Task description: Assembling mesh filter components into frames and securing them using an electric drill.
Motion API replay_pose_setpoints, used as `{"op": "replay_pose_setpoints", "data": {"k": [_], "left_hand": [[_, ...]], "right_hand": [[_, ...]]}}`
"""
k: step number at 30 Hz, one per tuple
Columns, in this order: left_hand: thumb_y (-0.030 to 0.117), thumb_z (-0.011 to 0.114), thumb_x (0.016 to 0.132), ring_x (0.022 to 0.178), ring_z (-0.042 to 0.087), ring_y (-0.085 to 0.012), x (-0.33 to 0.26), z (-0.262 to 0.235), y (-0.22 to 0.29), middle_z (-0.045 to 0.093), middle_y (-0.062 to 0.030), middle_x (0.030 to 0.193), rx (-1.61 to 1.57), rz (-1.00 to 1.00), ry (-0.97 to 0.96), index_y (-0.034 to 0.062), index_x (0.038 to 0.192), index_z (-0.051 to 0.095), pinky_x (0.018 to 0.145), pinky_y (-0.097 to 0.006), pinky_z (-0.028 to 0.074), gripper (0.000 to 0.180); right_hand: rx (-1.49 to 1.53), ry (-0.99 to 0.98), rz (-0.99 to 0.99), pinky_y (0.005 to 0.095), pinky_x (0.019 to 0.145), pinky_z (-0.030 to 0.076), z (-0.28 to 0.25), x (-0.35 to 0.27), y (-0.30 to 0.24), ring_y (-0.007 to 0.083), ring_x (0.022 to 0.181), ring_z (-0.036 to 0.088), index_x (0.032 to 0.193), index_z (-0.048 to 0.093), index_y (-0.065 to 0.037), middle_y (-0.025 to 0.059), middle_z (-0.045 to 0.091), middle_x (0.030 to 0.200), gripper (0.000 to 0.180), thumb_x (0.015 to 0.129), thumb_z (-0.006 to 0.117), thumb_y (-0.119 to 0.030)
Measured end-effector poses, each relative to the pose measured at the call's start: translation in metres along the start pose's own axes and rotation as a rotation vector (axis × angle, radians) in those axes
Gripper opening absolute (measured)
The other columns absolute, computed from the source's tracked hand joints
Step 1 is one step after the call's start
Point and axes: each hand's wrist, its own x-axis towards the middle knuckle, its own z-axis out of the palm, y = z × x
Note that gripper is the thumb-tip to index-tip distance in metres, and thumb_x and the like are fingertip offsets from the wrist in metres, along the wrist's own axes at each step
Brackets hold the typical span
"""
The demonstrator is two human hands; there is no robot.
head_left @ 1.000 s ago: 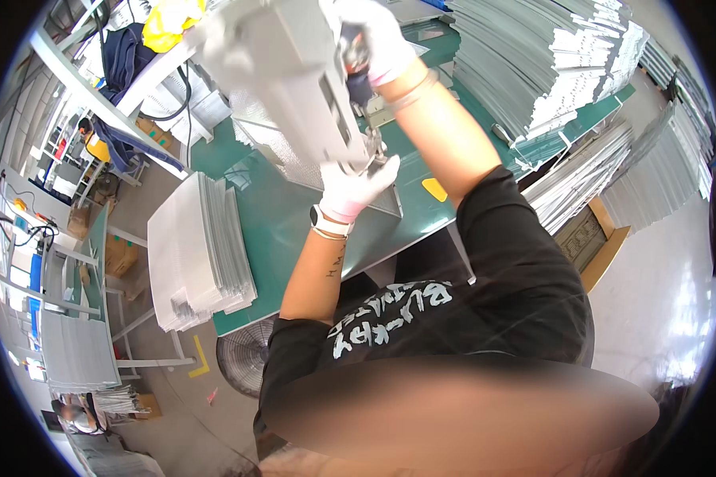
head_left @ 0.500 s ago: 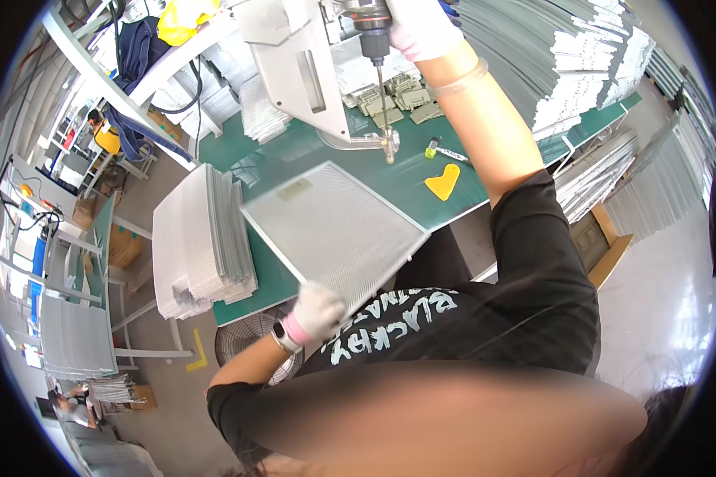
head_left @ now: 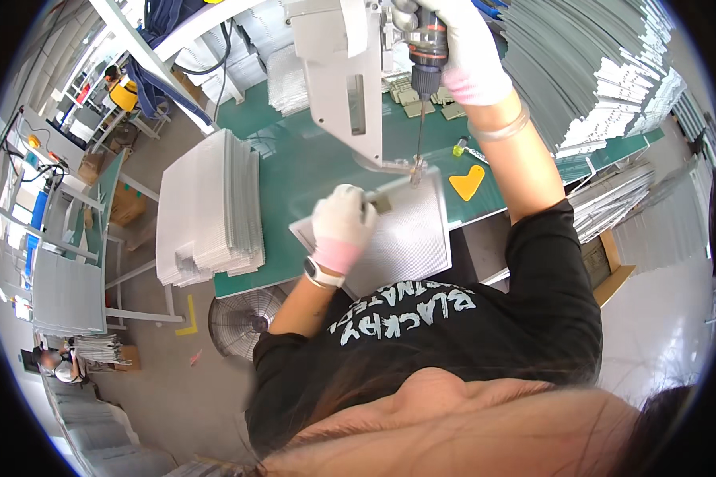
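My right hand (head_left: 476,56), in a white and pink glove, is wrapped round a power screwdriver (head_left: 428,54) mounted beside a pale grey machine arm (head_left: 338,71). Its long bit runs straight down into a small metal guide (head_left: 416,168) at the far corner of a framed mesh panel (head_left: 402,246). The panel lies tilted across the table's near edge, close to my body. My gloved left hand (head_left: 344,221) is over the panel's left side, its curled fingers at a small grey-green plate (head_left: 380,203). The fingers partly hide that plate. Contact between bit and panel cannot be made out.
A tall stack of mesh panels (head_left: 207,207) stands left on the green table (head_left: 294,143). Several small plates (head_left: 410,99) lie behind the driver. A yellow heart-like piece (head_left: 468,183) and a green-capped tube (head_left: 460,146) sit to the right. A floor fan (head_left: 243,322) stands below left.
The panel has turned and moved right, its far corner now under the screwdriver guide. My left hand has gone from the panel's near corner up to the small plate. My right hand stays on the screwdriver.
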Motion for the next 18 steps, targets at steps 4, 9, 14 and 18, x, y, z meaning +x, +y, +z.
{"op": "replay_pose_setpoints", "data": {"k": [4,9,14,18], "left_hand": [[0.021,0.074,0.070,0.066,0.059,-0.0316,-0.017,-0.013,0.042,0.063,-0.0102,0.099,-0.120,0.107,0.083,0.0046,0.076,0.060,0.062,-0.044,0.048,0.023],[0.026,0.080,0.063,0.064,0.058,-0.0273,-0.018,-0.017,0.038,0.062,-0.0065,0.078,-0.075,0.219,0.175,0.0078,0.074,0.061,0.058,-0.040,0.043,0.029],[0.027,0.081,0.062,0.061,0.058,-0.0241,-0.026,-0.012,0.041,0.057,-0.0034,0.065,-0.024,0.181,0.132,0.0105,0.074,0.062,0.058,-0.038,0.041,0.028],[0.027,0.081,0.062,0.059,0.057,-0.0227,-0.026,-0.012,0.043,0.056,-0.0029,0.064,-0.029,0.210,0.159,0.0111,0.074,0.063,0.058,-0.038,0.041,0.027]], "right_hand": [[-0.111,0.247,0.128,0.0241,0.056,0.049,-0.009,-0.025,0.016,0.0112,0.064,0.056,0.107,0.049,-0.011,0.0024,0.057,0.078,0.022,0.091,0.063,-0.018],[-0.152,0.076,0.047,0.0250,0.058,0.044,-0.027,-0.043,0.042,0.0131,0.072,0.056,0.092,0.057,-0.005,0.0056,0.058,0.083,0.019,0.092,0.059,-0.024],[-0.198,0.158,0.032,0.0246,0.055,0.040,-0.013,-0.054,0.055,0.0108,0.064,0.050,0.086,0.051,-0.005,0.0042,0.052,0.073,0.024,0.089,0.064,-0.025],[-0.270,0.156,-0.016,0.0244,0.054,0.041,-0.012,-0.055,0.054,0.0108,0.062,0.050,0.086,0.052,-0.004,0.0042,0.052,0.073,0.023,0.089,0.064,-0.024]]}}
